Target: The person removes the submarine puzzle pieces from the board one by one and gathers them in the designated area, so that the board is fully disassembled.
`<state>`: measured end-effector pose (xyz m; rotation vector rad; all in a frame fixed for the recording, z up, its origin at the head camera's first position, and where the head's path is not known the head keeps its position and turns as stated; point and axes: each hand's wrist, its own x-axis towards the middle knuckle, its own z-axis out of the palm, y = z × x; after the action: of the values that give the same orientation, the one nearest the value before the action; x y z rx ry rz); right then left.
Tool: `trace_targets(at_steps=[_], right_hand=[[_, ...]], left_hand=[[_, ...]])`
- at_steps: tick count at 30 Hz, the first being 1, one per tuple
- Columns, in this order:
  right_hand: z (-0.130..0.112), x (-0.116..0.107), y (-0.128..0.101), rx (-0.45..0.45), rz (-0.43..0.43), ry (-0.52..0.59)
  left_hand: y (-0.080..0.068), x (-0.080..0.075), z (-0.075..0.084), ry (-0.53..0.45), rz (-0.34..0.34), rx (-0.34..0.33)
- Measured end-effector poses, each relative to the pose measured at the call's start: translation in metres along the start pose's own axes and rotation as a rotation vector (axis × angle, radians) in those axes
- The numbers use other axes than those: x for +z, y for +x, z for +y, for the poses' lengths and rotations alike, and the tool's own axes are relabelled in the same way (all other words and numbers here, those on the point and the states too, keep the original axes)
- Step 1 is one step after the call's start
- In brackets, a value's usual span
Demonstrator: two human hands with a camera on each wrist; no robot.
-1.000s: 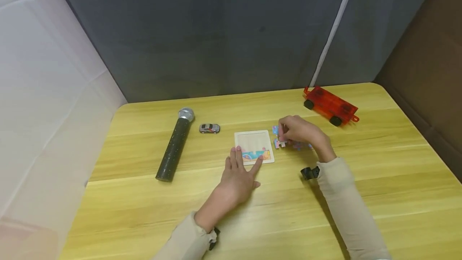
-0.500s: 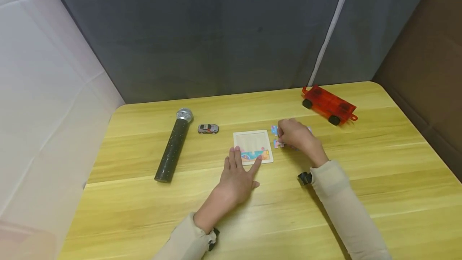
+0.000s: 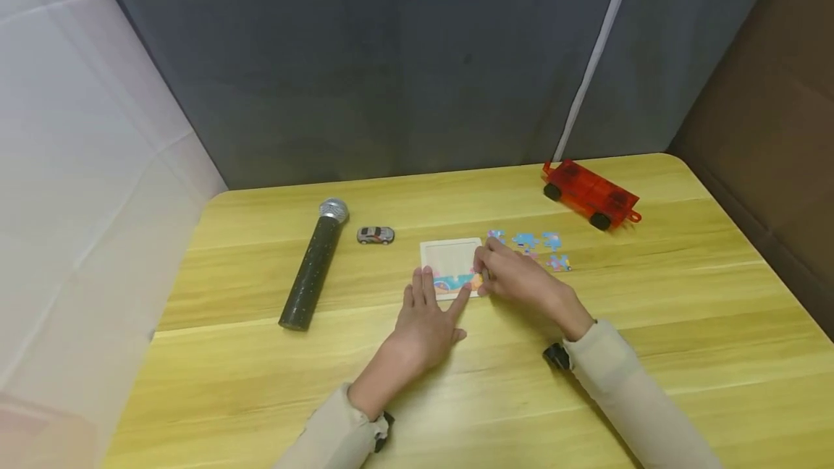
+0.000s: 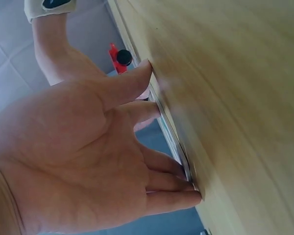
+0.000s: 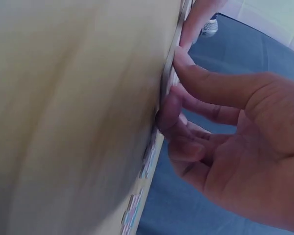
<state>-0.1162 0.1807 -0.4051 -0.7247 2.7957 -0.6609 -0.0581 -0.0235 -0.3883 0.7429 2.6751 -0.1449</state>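
While the released left hand (image 3: 422,328) likely steadies the puzzle frame (image 3: 452,256), the right hand (image 3: 516,279) touches its right edge, grip unclear.

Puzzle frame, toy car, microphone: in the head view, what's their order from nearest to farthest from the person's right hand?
1. Puzzle frame: nearest, just left of the right hand, by its fingers.
2. Toy car: farther left, past the frame.
3. Microphone: farthest left.
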Motion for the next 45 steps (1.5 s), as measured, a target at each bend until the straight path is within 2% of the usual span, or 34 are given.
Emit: trace_targets(at_steps=[4,8,15,27,30,32,35,38,41,45], right_hand=[[-0.001,0.003,0.002,0.059,-0.009,-0.001],[-0.002,0.004,0.003,0.063,-0.024,0.011],[-0.004,0.004,0.004,0.034,-0.022,0.006],[-0.002,0.002,0.006,-0.047,0.011,-0.02],[0.001,-0.004,0.007,-0.073,0.043,0.029],[0.006,-0.013,0.006,-0.084,0.04,0.109],[0.019,-0.034,-0.002,-0.064,-0.057,0.237],[0.039,-0.056,-0.019,0.015,-0.21,0.334],[0.061,-0.073,-0.038,0.134,-0.315,0.348],[0.08,-0.083,-0.052,0.262,-0.361,0.303]], left_hand=[[0.0,0.001,-0.001,-0.024,0.0,0.015],[-0.005,0.002,0.0,-0.046,-0.004,0.037],[-0.012,0.003,0.001,-0.031,-0.022,0.045],[-0.01,0.004,0.001,0.019,-0.009,0.039],[-0.01,0.003,0.001,0.025,-0.009,0.04],[-0.01,0.003,0.0,0.026,-0.009,0.038],[-0.01,0.002,0.0,0.029,-0.006,0.038],[-0.01,0.002,0.0,0.03,0.001,0.04],[-0.01,0.002,0.0,0.027,0.004,0.042],[-0.009,0.003,0.0,0.032,0.002,0.04]])
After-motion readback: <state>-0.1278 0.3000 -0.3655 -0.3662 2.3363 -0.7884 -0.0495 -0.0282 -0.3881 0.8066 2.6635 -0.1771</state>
